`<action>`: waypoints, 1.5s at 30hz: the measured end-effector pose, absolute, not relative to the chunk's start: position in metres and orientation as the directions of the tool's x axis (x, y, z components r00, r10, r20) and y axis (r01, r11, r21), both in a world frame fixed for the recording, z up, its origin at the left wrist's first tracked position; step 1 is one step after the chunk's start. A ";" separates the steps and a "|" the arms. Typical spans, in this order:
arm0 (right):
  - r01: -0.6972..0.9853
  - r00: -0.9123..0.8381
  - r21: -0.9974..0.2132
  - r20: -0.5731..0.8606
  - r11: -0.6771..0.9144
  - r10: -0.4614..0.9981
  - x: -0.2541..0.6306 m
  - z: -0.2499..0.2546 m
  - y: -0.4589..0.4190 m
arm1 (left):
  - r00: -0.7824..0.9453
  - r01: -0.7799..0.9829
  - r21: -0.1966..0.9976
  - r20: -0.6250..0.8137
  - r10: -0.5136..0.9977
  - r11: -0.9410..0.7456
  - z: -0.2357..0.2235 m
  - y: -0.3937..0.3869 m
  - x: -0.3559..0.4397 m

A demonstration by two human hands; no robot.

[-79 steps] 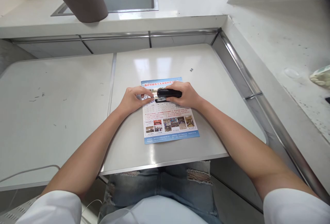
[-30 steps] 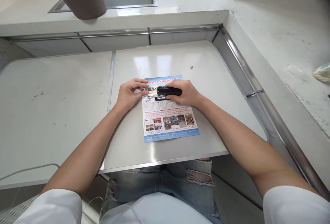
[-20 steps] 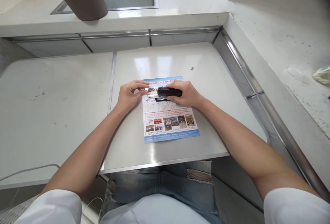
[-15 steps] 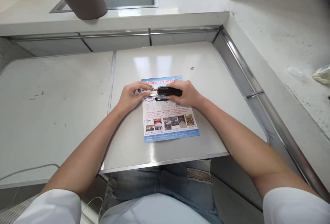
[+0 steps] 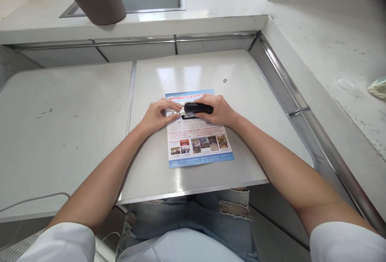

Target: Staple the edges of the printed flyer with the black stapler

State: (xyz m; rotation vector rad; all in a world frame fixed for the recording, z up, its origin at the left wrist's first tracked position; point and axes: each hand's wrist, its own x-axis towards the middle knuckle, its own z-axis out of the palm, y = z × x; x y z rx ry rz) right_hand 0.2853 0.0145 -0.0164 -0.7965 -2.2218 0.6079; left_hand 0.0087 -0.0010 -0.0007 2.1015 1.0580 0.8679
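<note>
Stapler [image 5: 198, 108] sits clasped by the right hand [image 5: 220, 110], seemingly for steadiness, while the left hand [image 5: 157, 116] pinches its metal end [image 5: 182, 110].

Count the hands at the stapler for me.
2: left hand at one end of the black stapler, right hand gripping the other, over the printed flyer.

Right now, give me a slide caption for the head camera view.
Over a printed flyer, the right hand grips a black stapler while the left hand is at its metal end.
</note>
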 end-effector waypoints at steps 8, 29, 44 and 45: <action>0.377 -0.574 -0.614 0.433 0.694 0.695 0.285 -0.016 0.014 | 0.446 0.480 0.740 0.257 0.857 -0.472 -0.004 0.000 0.007; 0.336 -0.552 -0.619 0.481 0.709 0.681 0.285 -0.013 0.013 | 0.609 0.458 0.565 0.363 0.705 -0.687 -0.005 0.007 -0.019; 0.294 -0.593 -0.612 0.485 0.734 0.643 0.261 -0.004 -0.007 | 0.538 0.521 0.586 0.340 0.771 -0.621 -0.002 -0.003 0.006; 0.291 -0.601 -0.613 0.479 0.734 0.639 0.260 -0.004 -0.007 | 0.534 0.517 0.584 0.351 0.769 -0.625 -0.002 -0.003 0.006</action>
